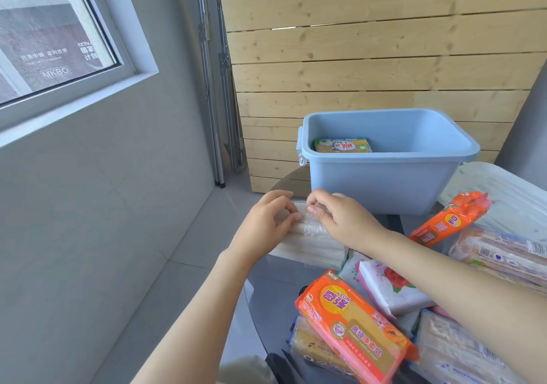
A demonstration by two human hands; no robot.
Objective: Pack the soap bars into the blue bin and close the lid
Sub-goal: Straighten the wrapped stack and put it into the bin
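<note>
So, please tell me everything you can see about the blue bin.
The blue bin is a rectangular tub of pale blue plastic with a rolled rim and a latch part on its left end. It stands upright and open on the dark table, before the wooden wall. One yellow-green soap pack lies inside. Neither hand touches it.

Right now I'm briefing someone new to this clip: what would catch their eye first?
Probably the open blue bin at the table's far side, one soap pack inside. In front of it, the left hand and right hand pinch a clear-wrapped white pack. Bright orange packs lie nearest the camera.
</note>
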